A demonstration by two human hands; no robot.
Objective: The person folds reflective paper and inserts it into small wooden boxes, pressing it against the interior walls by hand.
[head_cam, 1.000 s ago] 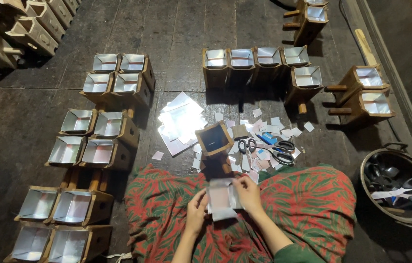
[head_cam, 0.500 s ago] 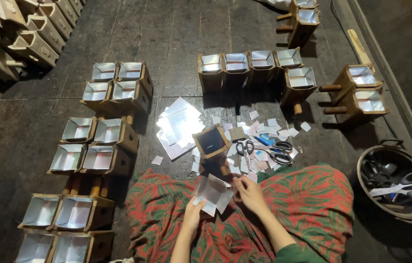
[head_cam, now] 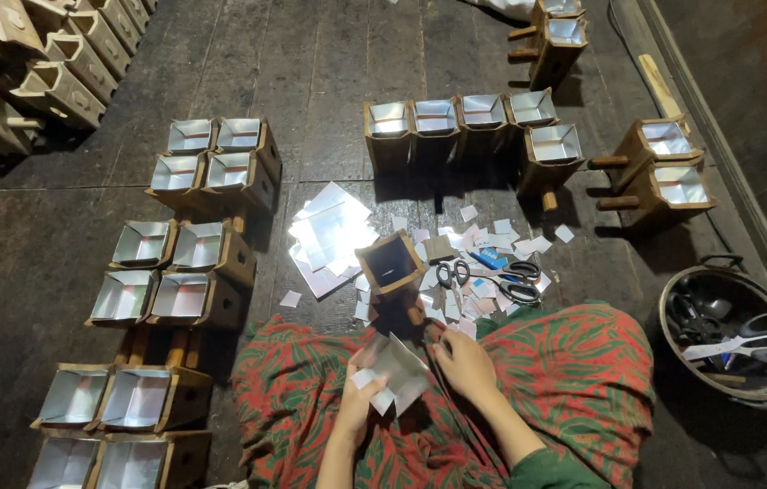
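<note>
I sit on a dark wooden floor with a red and green patterned cloth (head_cam: 574, 380) over my legs. Both hands hold a folded sheet of shiny foil (head_cam: 397, 371) above my lap: my left hand (head_cam: 358, 391) grips its left edge, my right hand (head_cam: 465, 364) its right side. Just beyond my hands stands an unlined wooden mould (head_cam: 390, 264) with a dark square opening. A pile of cut foil sheets (head_cam: 329, 237) lies to its left. Black-handled scissors (head_cam: 501, 277) lie among paper scraps to its right.
Foil-lined wooden moulds stand in groups at the left (head_cam: 179, 272), in a row ahead (head_cam: 460, 118) and at the right (head_cam: 664, 167). Unlined wooden moulds (head_cam: 30, 63) are stacked at top left. A metal bowl (head_cam: 732, 333) with scissors sits at the right.
The foil sheet has gone from flat and upright between my hands to tilted and folded, held lower over my lap. The view has shifted slightly.
</note>
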